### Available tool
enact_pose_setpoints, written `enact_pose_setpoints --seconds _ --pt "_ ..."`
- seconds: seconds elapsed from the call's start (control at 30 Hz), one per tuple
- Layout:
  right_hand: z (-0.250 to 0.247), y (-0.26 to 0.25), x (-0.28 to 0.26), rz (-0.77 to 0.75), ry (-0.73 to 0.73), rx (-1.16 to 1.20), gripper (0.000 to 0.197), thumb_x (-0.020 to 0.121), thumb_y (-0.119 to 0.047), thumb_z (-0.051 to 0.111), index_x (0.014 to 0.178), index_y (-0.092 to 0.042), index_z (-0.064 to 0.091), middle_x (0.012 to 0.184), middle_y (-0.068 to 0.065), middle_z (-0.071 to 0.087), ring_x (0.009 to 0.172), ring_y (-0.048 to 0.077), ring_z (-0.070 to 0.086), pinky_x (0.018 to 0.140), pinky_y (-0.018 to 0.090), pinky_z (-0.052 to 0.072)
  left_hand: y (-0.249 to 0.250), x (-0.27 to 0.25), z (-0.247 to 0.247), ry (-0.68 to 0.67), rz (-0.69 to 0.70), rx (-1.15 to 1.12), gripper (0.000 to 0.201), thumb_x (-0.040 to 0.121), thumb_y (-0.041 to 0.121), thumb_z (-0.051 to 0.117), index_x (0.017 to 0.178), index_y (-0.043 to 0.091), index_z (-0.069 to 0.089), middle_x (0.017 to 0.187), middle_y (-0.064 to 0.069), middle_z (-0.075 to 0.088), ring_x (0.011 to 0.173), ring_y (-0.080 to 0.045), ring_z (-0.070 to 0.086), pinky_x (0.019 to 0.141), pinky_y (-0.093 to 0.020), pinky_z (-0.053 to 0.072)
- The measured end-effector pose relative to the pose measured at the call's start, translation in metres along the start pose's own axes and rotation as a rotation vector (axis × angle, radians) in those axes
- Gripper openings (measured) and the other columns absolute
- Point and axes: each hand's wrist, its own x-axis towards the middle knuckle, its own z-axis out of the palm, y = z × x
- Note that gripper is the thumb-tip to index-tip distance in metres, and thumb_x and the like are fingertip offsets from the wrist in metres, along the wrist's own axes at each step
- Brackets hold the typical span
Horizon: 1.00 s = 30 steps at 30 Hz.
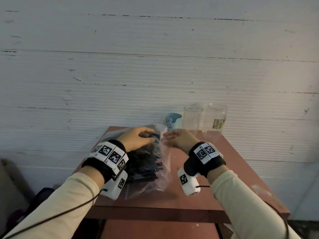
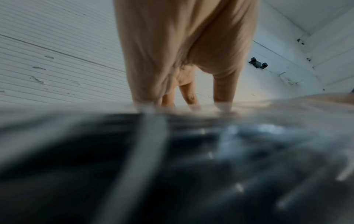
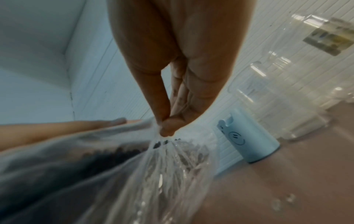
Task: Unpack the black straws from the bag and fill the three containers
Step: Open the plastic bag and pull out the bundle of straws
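Note:
A clear plastic bag [image 1: 155, 180] full of black straws [image 1: 143, 163] lies on the left half of the reddish table [image 1: 198, 200]. My left hand [image 1: 151, 135] lies on the bag's far end, fingers and thumb curled round the straw ends there; the left wrist view hides its fingertips [image 2: 191, 97] behind the plastic [image 2: 287, 113]. My right hand [image 3: 164, 127] pinches the bag's edge [image 3: 162, 174] between thumb and fingers, lifting it. Three empty containers stand at the back: a blue cup [image 1: 173, 121], a clear glass [image 1: 192, 118] and a clear labelled jar [image 1: 215, 119].
A white ribbed wall [image 1: 155, 66] rises right behind the containers. The table's right half is bare wood, with its front edge [image 1: 155, 209] near me. Dark clutter [image 1: 39, 200] sits on the floor at the left.

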Motion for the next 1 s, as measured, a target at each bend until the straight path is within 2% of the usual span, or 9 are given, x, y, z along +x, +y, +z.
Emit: enact_pose_setpoints --seconds 0.17,0.27,0.47,0.57,0.63,0.7,0.8,0.9,1.0 --pt "0.005 -0.012 -0.005 -0.155 -0.023 0.112 0.03 0.084 0.008 0.065 0.113 -0.003 0.063 0.106 0.013 0.07 0.095 0.02 0.067 0.087 0.026 0.055 0.021 0.002 0.002 0.044 0.049 -0.039 0.043 0.082 0.045 0.07 0.122 0.029 0.06 0.105 0.005 0.065 0.095 -0.007 0.061 0.078 -0.018 0.046" --pt "0.009 -0.015 -0.008 -0.169 -0.076 0.216 0.037 0.086 0.011 0.06 0.122 0.004 0.057 0.119 0.023 0.064 0.11 0.031 0.063 0.098 0.036 0.051 0.024 0.003 0.005 0.029 0.046 -0.052 0.056 0.079 0.049 0.071 0.128 0.028 0.054 0.102 0.004 0.064 0.094 -0.009 0.061 0.074 -0.018 0.044" --pt "0.012 -0.011 -0.016 -0.108 -0.172 0.232 0.034 0.087 0.02 0.05 0.113 0.002 0.059 0.115 0.019 0.065 0.096 0.023 0.065 0.085 0.025 0.055 0.014 0.004 0.01 0.016 0.012 -0.119 0.041 0.079 0.018 0.077 0.118 0.02 0.063 0.089 0.005 0.064 0.088 -0.014 0.062 0.072 -0.022 0.048" --pt "0.009 -0.007 -0.015 -0.064 -0.136 0.229 0.022 0.089 0.012 0.054 0.102 -0.005 0.062 0.1 0.014 0.067 0.086 0.017 0.066 0.086 0.026 0.054 0.004 0.005 0.007 0.015 -0.023 -0.199 0.035 0.079 0.001 0.074 0.108 0.019 0.071 0.093 -0.002 0.071 0.094 -0.024 0.069 0.089 -0.038 0.055" --pt "0.006 -0.004 -0.015 -0.01 -0.087 0.18 0.017 0.093 0.004 0.056 0.103 -0.008 0.061 0.094 0.014 0.065 0.078 0.016 0.063 0.081 0.026 0.054 0.0 0.004 0.003 0.042 -0.035 -0.261 0.034 0.078 -0.005 0.072 0.099 0.022 0.073 0.099 -0.006 0.072 0.097 -0.024 0.07 0.093 -0.04 0.055" --pt "0.006 0.001 -0.014 0.084 -0.093 0.124 0.024 0.097 -0.001 0.049 0.116 -0.012 0.057 0.09 0.014 0.062 0.074 0.018 0.061 0.074 0.025 0.055 0.0 0.002 0.0 0.078 -0.033 -0.359 0.033 0.079 -0.009 0.07 0.096 0.019 0.072 0.103 -0.01 0.072 0.102 -0.026 0.069 0.093 -0.037 0.055" --pt "0.012 0.007 -0.013 0.2 -0.191 0.074 0.05 0.097 -0.002 0.044 0.14 -0.028 0.042 0.104 0.024 0.06 0.084 0.029 0.059 0.085 0.041 0.054 0.006 -0.002 -0.008 0.092 -0.012 -0.518 0.032 0.08 -0.013 0.066 0.101 0.012 0.07 0.107 -0.016 0.07 0.087 -0.02 0.071 0.076 -0.024 0.06" --pt "0.02 0.003 -0.014 0.206 -0.294 0.163 0.064 0.097 0.0 0.048 0.14 -0.044 0.031 0.115 0.028 0.061 0.084 0.031 0.059 0.075 0.038 0.056 0.011 -0.005 -0.016 0.114 0.014 -0.609 0.033 0.081 -0.014 0.064 0.103 0.011 0.069 0.105 -0.015 0.07 0.074 -0.013 0.07 0.064 -0.016 0.056" --pt "0.026 -0.003 -0.012 0.137 -0.241 0.21 0.06 0.095 0.002 0.052 0.141 -0.032 0.033 0.098 0.019 0.066 0.073 0.025 0.063 0.061 0.032 0.057 0.006 -0.007 -0.022 0.134 0.017 -0.679 0.034 0.082 -0.012 0.065 0.104 0.013 0.07 0.106 -0.013 0.071 0.083 -0.017 0.071 0.071 -0.02 0.058"
